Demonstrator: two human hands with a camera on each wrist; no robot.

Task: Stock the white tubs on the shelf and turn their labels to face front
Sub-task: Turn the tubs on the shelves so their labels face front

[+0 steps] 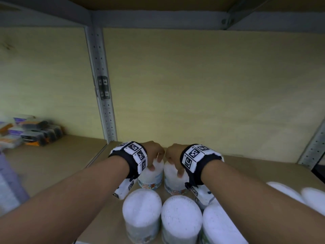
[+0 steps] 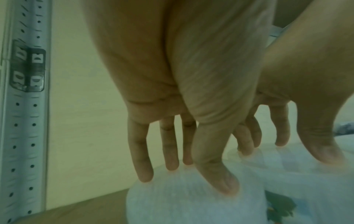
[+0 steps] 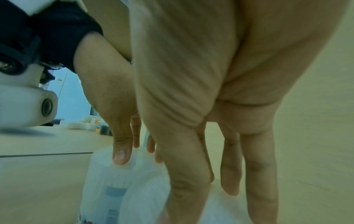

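Two white tubs of cotton buds stand side by side on the shelf board. My left hand grips the lid of the left tub from above, thumb in front and fingers over its far rim. My right hand grips the right tub the same way, thumb on its near side. Both printed labels point towards me. In front of them stands a row of three tubs, seen from the top. In the left wrist view, the left tub fills the bottom.
A perforated grey upright divides the bays just left of my hands. Small orange and purple boxes lie in the left bay. The upper shelf beam runs overhead. More white tubs sit at the right, near another upright.
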